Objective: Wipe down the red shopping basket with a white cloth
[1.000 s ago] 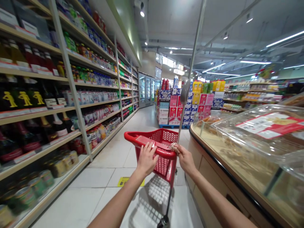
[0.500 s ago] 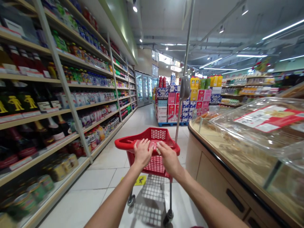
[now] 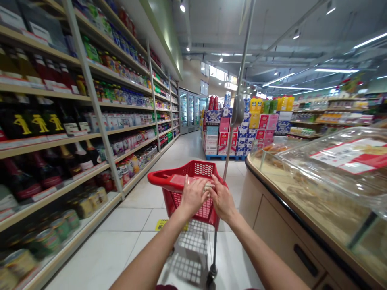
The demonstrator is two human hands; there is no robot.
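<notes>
A red plastic shopping cart (image 3: 172, 197) stands right in front of me, with a mesh basket and a handle bar (image 3: 175, 180) across its near side. My left hand (image 3: 193, 195) is closed over the right half of that bar, knuckles up. Close against it, my right hand (image 3: 223, 199) curls its fingers at the bar's right end. The two hands nearly touch. A small pale spot shows between the fingertips, too small to make out. Little of the basket's inside can be seen behind the hands. A grey metal pole (image 3: 238, 80) rises from the cart's right side.
Shelves (image 3: 117, 133) of bottles, cans and packs line the left. A wooden counter (image 3: 272, 213) with clear plastic food boxes (image 3: 341, 157) stands close on the right. Ahead are stacked drink cartons (image 3: 223, 137) on a blue pallet and glass-door fridges (image 3: 190, 108). Tiled floor (image 3: 142, 193) runs between.
My left hand has slid to the right along the handle bar, closer to my right hand. The view has turned slightly left, so the surroundings sit further right.
</notes>
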